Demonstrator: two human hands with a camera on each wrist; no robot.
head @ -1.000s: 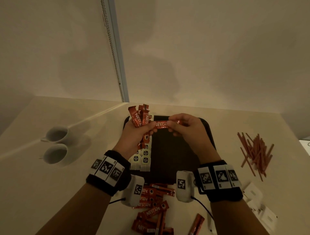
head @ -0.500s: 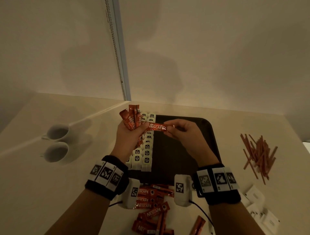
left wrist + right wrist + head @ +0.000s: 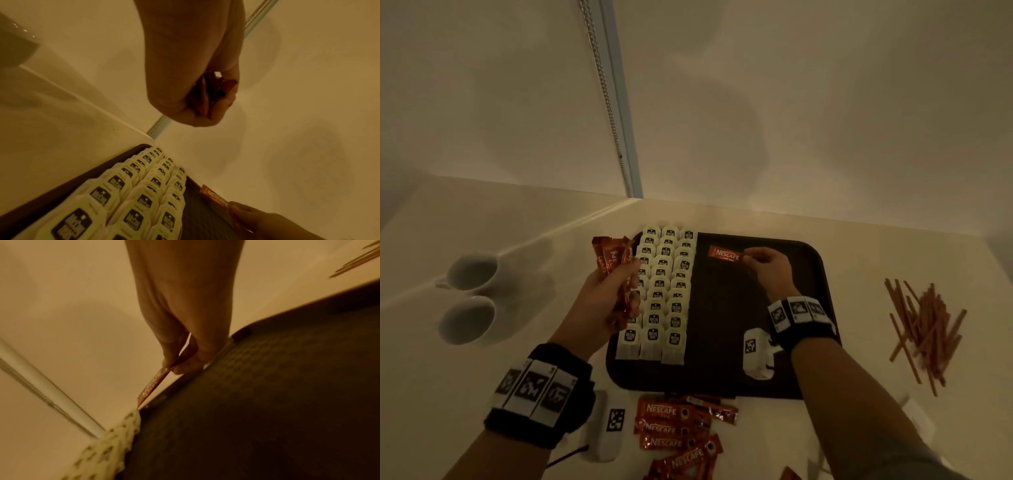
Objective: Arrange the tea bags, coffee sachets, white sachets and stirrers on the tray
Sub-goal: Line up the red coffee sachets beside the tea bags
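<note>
Nearest the person, on the table (image 3: 431, 394) in front of the tray (image 3: 722, 387), lies a loose heap of coffee sachets (image 3: 674, 428) not yet sorted, and a few white sachets (image 3: 923, 423) show dimly by the right forearm, also off the tray. To the right, well apart from the tray, the stirrers (image 3: 924, 329) lie in an untidy pile. On the tray, the left part holds the tea bags (image 3: 662, 294) in three neat overlapping rows running from the near edge to the far edge; the rest of its dark floor is bare. The left hand (image 3: 604, 294) hovers at the tray's left edge, its fingers curled round a bunch of coffee sachets (image 3: 613, 260). Farther on, the right hand (image 3: 770, 267) pinches one end of a single coffee sachet (image 3: 726, 254) between thumb and fingertips, holding it crosswise near the far edge, just beside the tea bags. The tea bags look done; the coffee row seems barely started, with white sachets and stirrers still to come. Two cups (image 3: 470, 294) stand far left.
</note>
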